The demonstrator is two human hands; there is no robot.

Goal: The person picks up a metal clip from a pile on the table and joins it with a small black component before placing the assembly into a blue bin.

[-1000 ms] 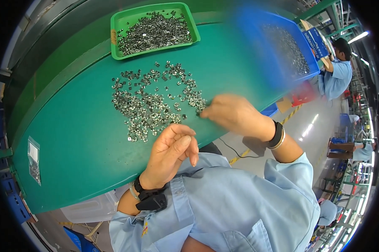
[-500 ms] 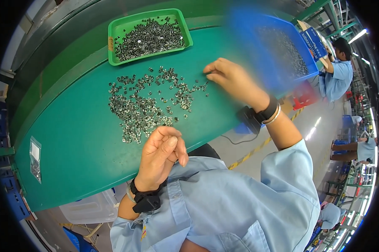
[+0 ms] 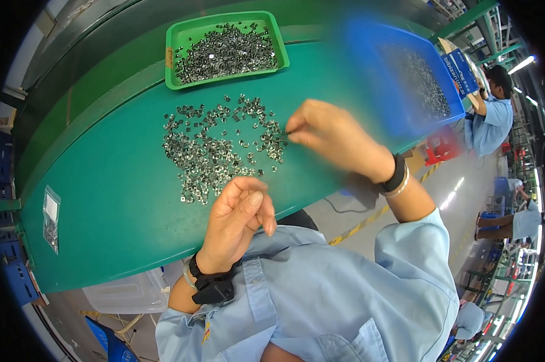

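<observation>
Small square metal parts [image 3: 203, 160], silvery and black, lie scattered in a loose pile on the green tabletop [image 3: 103, 199]. At the pile's right edge, my right hand [image 3: 336, 136] has its thumb and forefinger pinched together over the table. Anything between those fingertips is too small to make out. My left hand [image 3: 236, 214] is held above the table's near edge, just below the pile. Its fingers are curled in with the thumb against them, and they hide whatever they may hold.
Beyond the pile stands a green tray [image 3: 174, 78] full of similar parts. A blue bin [image 3: 399, 123], partly blurred, holds more small pieces at the far right. A clear bag [image 3: 51, 220] lies on the left. A co-worker [image 3: 493, 114] is at the right, near a blue box [image 3: 459, 72].
My right hand has come down and slightly left, closer to the pile's right edge, where a few loose parts lay. My left hand stays curled in nearly the same place.
</observation>
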